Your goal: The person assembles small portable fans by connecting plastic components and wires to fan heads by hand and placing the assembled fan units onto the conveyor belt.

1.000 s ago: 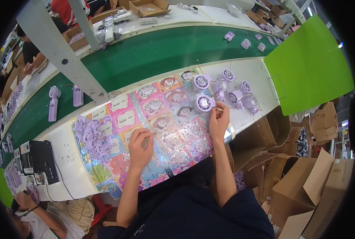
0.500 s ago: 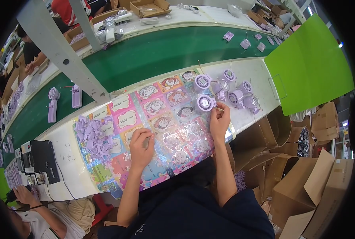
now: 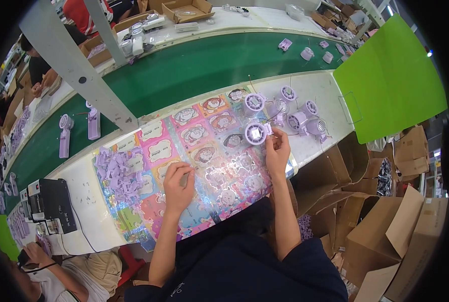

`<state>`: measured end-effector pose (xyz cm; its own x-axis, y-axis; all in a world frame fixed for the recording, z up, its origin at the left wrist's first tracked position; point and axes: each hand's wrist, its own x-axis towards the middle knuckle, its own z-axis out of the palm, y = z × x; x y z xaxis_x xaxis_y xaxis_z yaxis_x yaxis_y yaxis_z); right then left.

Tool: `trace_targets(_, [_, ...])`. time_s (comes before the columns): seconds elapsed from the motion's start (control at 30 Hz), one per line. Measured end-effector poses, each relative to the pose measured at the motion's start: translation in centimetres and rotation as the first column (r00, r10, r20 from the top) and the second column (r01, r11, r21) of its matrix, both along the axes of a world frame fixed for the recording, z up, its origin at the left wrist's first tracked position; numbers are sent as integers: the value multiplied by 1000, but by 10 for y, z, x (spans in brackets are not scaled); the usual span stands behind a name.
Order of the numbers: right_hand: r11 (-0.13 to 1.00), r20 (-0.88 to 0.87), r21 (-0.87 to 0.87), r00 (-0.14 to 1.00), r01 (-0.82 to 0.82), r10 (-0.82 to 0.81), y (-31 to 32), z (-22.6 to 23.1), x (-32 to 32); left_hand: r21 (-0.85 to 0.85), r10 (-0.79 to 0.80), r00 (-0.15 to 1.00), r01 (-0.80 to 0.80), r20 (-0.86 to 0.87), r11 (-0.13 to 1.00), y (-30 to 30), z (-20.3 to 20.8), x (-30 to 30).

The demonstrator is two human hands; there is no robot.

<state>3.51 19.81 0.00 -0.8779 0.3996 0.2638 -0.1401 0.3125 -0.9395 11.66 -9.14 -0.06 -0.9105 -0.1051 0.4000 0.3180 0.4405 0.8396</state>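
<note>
My right hand [image 3: 278, 153] pinches the rim of a round lilac fan head [image 3: 255, 134] between thumb and fingers. It has a ringed face with a pale square in the middle, and is held over a sheet of colourful cartoon stickers [image 3: 204, 136]. My left hand [image 3: 179, 187] rests above the sheet with its fingers curled in toward the thumb. Whether something small is in it, I cannot make out. Just beyond the right hand stand several more lilac fan heads [image 3: 297, 120] with thin wires. A pile of small lilac plastic parts [image 3: 116, 171] lies left of my left hand.
A green conveyor belt [image 3: 184, 63] carries lilac parts behind the white table. A grey post [image 3: 78, 70] rises at left, near a black device [image 3: 58, 206]. Right are a bright green panel [image 3: 390, 85] and cardboard boxes [image 3: 375, 236]. Other people sit at the left.
The fan head in my right hand has shifted slightly left and turned, showing its small side tab more. Lilac parts on the belt have moved a little left. My left hand stays put.
</note>
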Motion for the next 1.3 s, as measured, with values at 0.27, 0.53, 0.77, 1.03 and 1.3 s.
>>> trace_targets(0.27, [982,-73,-152,992,-114,104,0,1,4,-3,6,1000,-6,-1,1000,0,0,0])
trace_targets(0.53, [985,-95,-68,984,-157,150,0,3,5,4,10,1000,-10,16,1000,1,3,1])
trace_targets(0.77, [992,-92,19,988,-126,128,-3,9,7,5,13,1000,-13,16,1000,1,3,1])
trace_targets(1.03, [993,-111,9,987,-120,121,-3,8,6,-2,9,1000,-9,4,1000,1,3,0])
trace_targets(1.3, [993,-66,-79,995,-85,80,-3,2,2,32,6,1000,-7,27,999,1,2,0])
